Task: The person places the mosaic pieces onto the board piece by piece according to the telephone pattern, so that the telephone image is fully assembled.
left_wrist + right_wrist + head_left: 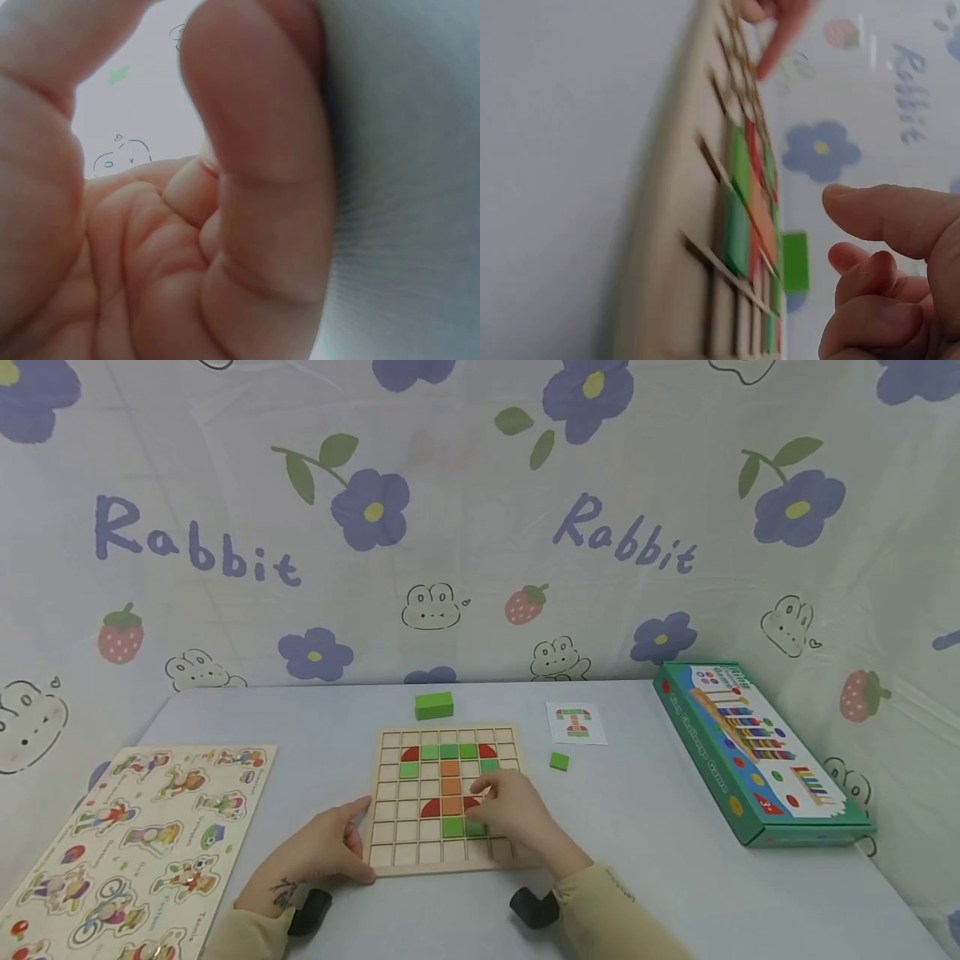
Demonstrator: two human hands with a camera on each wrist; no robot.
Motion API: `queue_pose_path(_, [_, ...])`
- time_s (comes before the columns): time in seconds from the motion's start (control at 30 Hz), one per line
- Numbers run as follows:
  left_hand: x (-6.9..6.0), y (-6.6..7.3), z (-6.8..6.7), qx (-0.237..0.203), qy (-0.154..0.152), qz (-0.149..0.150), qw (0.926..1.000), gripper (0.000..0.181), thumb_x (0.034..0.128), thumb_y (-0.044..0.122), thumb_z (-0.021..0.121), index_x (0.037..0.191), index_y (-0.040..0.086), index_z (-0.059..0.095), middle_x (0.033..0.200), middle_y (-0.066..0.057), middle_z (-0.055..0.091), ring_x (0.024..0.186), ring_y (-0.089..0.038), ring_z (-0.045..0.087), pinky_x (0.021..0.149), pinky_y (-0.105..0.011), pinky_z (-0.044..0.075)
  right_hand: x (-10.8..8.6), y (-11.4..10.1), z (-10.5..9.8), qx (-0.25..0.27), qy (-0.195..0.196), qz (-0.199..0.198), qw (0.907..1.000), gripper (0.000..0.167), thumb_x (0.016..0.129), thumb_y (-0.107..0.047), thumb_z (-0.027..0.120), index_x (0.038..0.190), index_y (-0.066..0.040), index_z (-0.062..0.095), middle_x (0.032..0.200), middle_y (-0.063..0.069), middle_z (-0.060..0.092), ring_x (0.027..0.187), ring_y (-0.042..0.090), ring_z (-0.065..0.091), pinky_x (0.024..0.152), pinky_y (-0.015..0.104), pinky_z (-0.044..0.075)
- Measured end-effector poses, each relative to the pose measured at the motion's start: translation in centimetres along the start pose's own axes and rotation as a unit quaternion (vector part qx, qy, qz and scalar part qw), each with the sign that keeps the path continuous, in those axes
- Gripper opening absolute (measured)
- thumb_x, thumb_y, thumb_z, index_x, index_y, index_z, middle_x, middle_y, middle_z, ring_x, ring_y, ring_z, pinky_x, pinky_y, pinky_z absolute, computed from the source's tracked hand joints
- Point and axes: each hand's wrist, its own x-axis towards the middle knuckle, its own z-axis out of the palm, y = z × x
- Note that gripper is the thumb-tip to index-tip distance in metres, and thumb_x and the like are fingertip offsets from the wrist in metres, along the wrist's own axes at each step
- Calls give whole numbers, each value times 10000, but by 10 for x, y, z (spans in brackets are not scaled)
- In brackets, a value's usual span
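A square wooden grid board (397,855) lies on the table with red, green and orange pieces in its cells. My left hand (322,852) is at its left edge, index finger and thumb stretched out and touching the frame; the other fingers are curled in the left wrist view. Over the board's right side is my right hand (517,810), its thumb and fingertips close to a red piece (470,802). In the right wrist view the thumb (877,214) stands apart from the bent fingers, with nothing visible between them. The right hand partly covers a green tile (476,828).
Behind the board sits a green block (434,706). A pattern card (576,724) and a loose green tile (559,762) lie to its right. A green game box (757,752) is at far right, a picture puzzle board (142,835) at left. A printed cloth hangs behind.
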Motion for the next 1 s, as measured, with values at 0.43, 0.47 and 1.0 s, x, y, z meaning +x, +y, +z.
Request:
queue_pose_path(0.43, [1, -1, 0, 33, -2, 35, 10000, 1072, 532, 68, 863, 1431, -7, 283, 630, -41, 553, 527, -130, 467, 491, -262, 376, 35, 57, -82, 653, 1401, 1181, 9809, 365, 744, -141, 716, 1070, -8, 621, 820, 56, 528, 668, 162, 472, 565, 263, 389])
queue_pose_path(0.47, [1, -1, 0, 34, -5, 38, 10000, 1073, 531, 69, 864, 1431, -8, 283, 630, -42, 553, 528, -131, 467, 492, -263, 377, 37, 62, -84, 639, 1410, 1232, 9802, 375, 743, -138, 715, 1078, -2, 616, 833, 69, 540, 667, 165, 483, 565, 259, 394])
queue_pose_path(1.0, [1, -2, -1, 51, -95, 68, 9999, 1069, 541, 76, 861, 1433, -6, 277, 633, -38, 554, 532, -129, 469, 496, -264, 379, 46, 88, -81, -58, 1195, 1676, 9786, 338, 740, -100, 697, 1067, -23, 652, 1166, 169, 586, 961, 258, 531, 800, 367, 453])
